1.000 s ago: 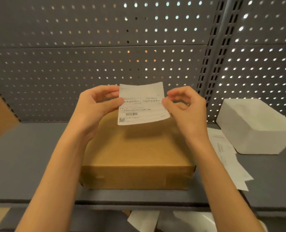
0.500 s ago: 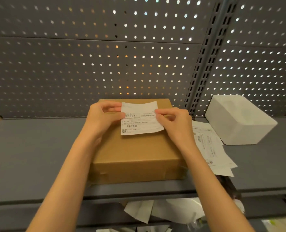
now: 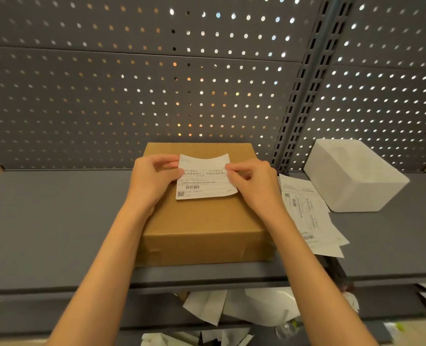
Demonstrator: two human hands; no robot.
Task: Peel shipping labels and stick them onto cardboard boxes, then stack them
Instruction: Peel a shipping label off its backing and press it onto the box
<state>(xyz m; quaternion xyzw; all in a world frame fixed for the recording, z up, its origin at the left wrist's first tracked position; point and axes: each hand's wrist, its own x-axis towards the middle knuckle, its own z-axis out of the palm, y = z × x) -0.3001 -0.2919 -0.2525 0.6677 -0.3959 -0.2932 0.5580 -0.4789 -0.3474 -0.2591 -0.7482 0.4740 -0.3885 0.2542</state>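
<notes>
I hold a white shipping label over the top of a brown cardboard box, which sits on the grey shelf with its back edge close to the perforated grey back panel. My left hand pinches the label's left edge, thumb on the printed face and fingers curled behind it. My right hand pinches the right edge in the same way, thumb and forefinger closed on the paper near its upper corner. Both grips are clamped on the label. The label sits above the far half of the box, printed side up, with the barcode and the small square code toward the box's near side. Its far edge curls upward and away from the cardboard; I cannot tell whether the near edge already touches the box.

To the right of the box, just beside it, a loose pile of printed label sheets lies on the shelf and overhangs the shelf's front lip. Further right of the box, beyond the sheets, stands a white foam block. Below the box, under the shelf's front edge, crumpled white backing papers lie in a heap.
</notes>
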